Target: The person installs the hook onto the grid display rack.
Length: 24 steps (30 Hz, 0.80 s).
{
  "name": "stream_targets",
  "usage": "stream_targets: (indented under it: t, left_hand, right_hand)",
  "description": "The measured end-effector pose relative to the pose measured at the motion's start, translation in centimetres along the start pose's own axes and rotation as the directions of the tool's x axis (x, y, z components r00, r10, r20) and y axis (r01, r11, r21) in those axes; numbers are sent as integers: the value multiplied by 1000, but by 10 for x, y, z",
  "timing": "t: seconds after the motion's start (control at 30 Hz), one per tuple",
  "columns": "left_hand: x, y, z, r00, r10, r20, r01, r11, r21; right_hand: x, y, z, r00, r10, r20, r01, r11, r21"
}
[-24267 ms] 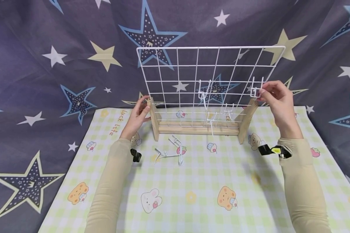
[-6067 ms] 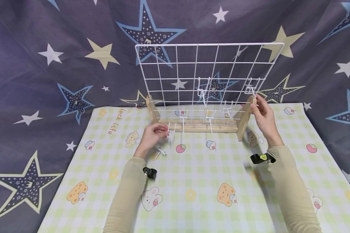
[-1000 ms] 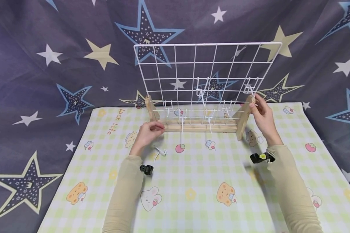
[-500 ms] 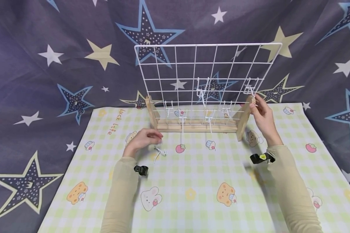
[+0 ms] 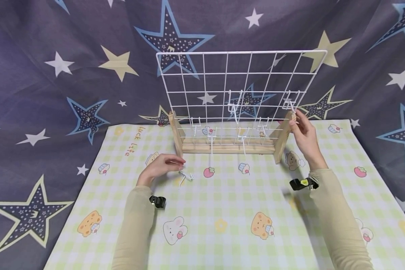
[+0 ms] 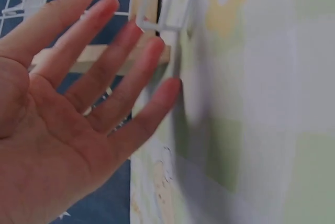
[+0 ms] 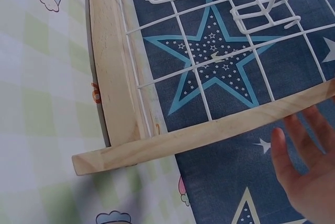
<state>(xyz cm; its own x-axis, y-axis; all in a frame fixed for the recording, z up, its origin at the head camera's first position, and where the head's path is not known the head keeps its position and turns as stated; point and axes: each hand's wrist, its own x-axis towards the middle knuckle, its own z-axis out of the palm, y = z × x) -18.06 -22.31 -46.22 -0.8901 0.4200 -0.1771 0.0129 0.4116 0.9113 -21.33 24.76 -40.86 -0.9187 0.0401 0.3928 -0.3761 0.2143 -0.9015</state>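
Observation:
A white wire grid panel (image 5: 241,52) stands in a wooden stand (image 5: 229,149), with several white wire hooks hung on it, one of them a low left hook (image 5: 211,140). My left hand (image 5: 162,165) holds nothing, its fingers extended just above a loose white hook (image 5: 188,176) on the table. In the left wrist view the palm shows bare, and that hook (image 6: 166,27) lies beyond the fingertips. My right hand (image 5: 305,137) grips the top of the stand's right upright (image 5: 282,140), thumb on the near side and the other fingers partly hidden behind.
A green-and-white checked cloth (image 5: 239,240) with cartoon prints covers the table. Close behind the grid hangs a dark star-patterned curtain (image 5: 121,33). Over the right upright, a hook (image 5: 289,104) sits near my right fingertips.
Since six seconds ago, the hook in my left hand has been hung low on the grid's left side. That hand has since drawn down and left, toward the loose hook. The right hand stays put.

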Motion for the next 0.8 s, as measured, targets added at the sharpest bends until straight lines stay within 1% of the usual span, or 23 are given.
stream_targets:
  t: [0.1, 0.2, 0.27, 0.37, 0.47, 0.57, 0.63, 0.73, 0.8]
  left_hand:
    - [-1, -5, -2, 1000, 6, 6, -6, 999, -35]
    - [-2, -8, -3, 1000, 17, 18, -16, 998, -57]
    - [-2, -10, -4, 999, 34, 35, -32, 998, -49]
    - [-2, -11, -4, 996, 53, 66, -53, 999, -13]
    - [0, -12, -4, 994, 64, 89, -66, 998, 20]
    - [0, -13, -2, 994, 45, 97, -47, 999, 21]
    - [0, -14, 0, 996, 22, 92, -23, 1000, 11]
    - [0, -14, 2, 997, -21, 72, 21, 1000, 7]
    - [0, -16, 3, 998, -38, 57, 38, 999, 7]
  right_hand:
    - [-3, -9, 2, 1000, -2, 0, 2, 1000, -8]
    - [-2, -4, 1, 1000, 3, -3, -3, 1000, -9]
    - [0, 4, -1, 1000, 3, -4, -3, 1000, -6]
    - [3, 15, -3, 1000, 0, -1, 0, 1000, 12]
    - [4, 20, -4, 1000, -2, -5, 2, 1000, 9]
    - [5, 23, -4, 1000, 6, -11, -6, 1000, -5]
    - [4, 22, -4, 1000, 12, -12, -12, 1000, -7]
    - [4, 20, -5, 1000, 16, -9, -16, 1000, 5]
    - [3, 19, -5, 1000, 13, -9, -13, 1000, 11]
